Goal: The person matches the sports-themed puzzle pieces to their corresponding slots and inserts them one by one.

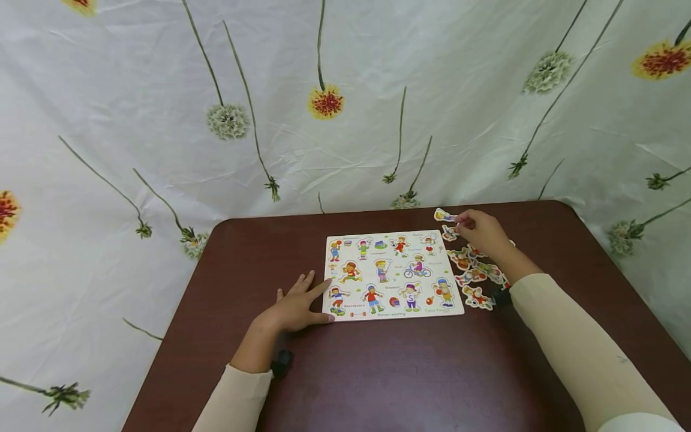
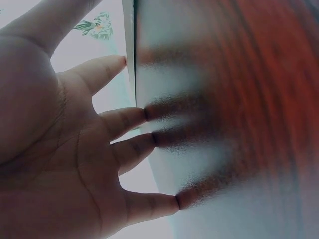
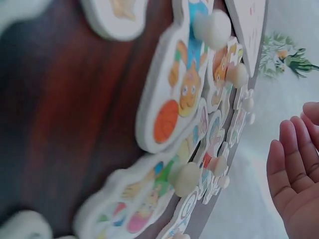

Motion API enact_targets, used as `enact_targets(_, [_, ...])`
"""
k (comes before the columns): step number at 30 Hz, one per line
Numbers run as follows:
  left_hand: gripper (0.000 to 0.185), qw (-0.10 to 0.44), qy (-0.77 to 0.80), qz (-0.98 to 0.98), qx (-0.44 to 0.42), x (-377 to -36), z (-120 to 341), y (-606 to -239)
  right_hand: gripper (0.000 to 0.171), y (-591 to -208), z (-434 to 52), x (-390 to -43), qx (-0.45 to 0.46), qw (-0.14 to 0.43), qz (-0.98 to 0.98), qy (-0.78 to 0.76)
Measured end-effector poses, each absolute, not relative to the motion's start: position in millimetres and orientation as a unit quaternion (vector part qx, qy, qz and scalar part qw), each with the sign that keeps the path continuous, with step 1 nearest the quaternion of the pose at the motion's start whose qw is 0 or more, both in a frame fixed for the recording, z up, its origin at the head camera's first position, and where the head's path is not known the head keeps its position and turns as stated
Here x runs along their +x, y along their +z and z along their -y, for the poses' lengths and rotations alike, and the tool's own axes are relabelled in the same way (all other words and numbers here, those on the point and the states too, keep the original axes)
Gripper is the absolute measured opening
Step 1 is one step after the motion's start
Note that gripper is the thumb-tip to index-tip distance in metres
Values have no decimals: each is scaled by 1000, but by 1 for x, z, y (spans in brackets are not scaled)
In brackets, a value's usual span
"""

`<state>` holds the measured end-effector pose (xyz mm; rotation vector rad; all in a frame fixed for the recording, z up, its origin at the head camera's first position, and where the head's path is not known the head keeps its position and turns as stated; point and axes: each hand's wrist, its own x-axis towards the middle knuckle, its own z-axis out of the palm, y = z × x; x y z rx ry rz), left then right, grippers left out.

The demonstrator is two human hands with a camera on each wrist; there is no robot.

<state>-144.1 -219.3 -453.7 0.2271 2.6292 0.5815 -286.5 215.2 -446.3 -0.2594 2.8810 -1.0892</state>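
A white puzzle board (image 1: 396, 321) printed with sports figures lies on the dark table. My left hand (image 1: 294, 309) spreads its fingers at the board's left side, with thumb and index finger touching its edge. In the left wrist view the palm and straight fingers (image 2: 152, 204) show against the tabletop. My right hand (image 1: 483, 234) is beyond the board's far right corner, thumb and index finger brought together. Their tips are right at a small figure-shaped puzzle piece (image 1: 444, 215); I cannot tell whether they pinch it. A second piece (image 1: 449, 233) lies just below.
Several knobbed puzzle pieces (image 1: 477, 298) lie in a cluster right of the board, under and beside the right forearm. Close up, one piece (image 3: 162, 99) shows a figure with an orange ball and a round pale knob. A flower-printed cloth (image 1: 356, 162) hangs behind the table (image 1: 378, 372).
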Motion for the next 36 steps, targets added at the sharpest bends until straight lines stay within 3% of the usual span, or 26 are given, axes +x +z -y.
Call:
enact_targets(15, [87,222,205,-950,80,-143,220,-453,31,-449,-203,-320,-116,25,-974,-194])
enact_targets(36, [86,217,209,-950,82,-142,218,-452,33,-456,-193,-342,-157,55,-979,-116])
